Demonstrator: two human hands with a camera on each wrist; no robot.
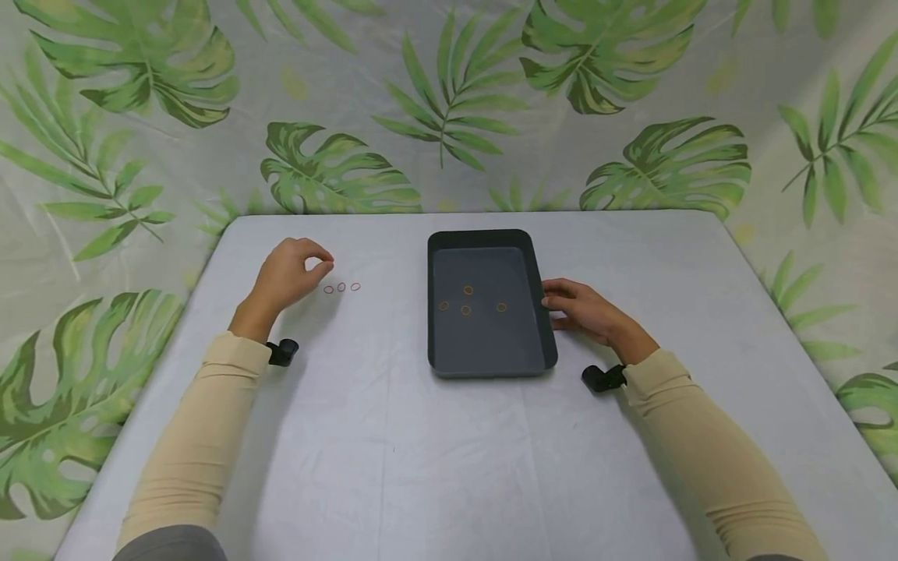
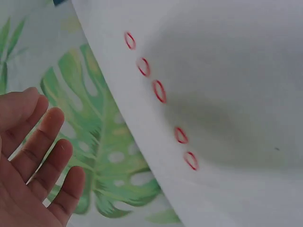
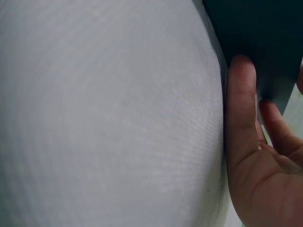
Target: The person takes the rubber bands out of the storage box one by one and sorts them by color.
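My left hand [image 1: 286, 273] is over the left part of the table, beside thin red rings [image 1: 341, 287] that look like small rubber bands. Thumb and index fingertips come close together with nothing visible between them. Several red rings [image 2: 159, 91] lie in a row in the left wrist view; part of that row is hidden behind the hand in the head view. At the right side of a dark grey tray [image 1: 491, 347], my right hand [image 1: 585, 312] touches the wall, fingers fairly straight. Several thin yellow-orange rings [image 1: 466, 310] lie spread inside the tray.
A white cloth covers the table [image 1: 393, 467]. Behind it and along the sides hangs a leaf-patterned sheet [image 1: 484, 101]. Black wrist cameras [image 1: 284, 352] are strapped below both hands.
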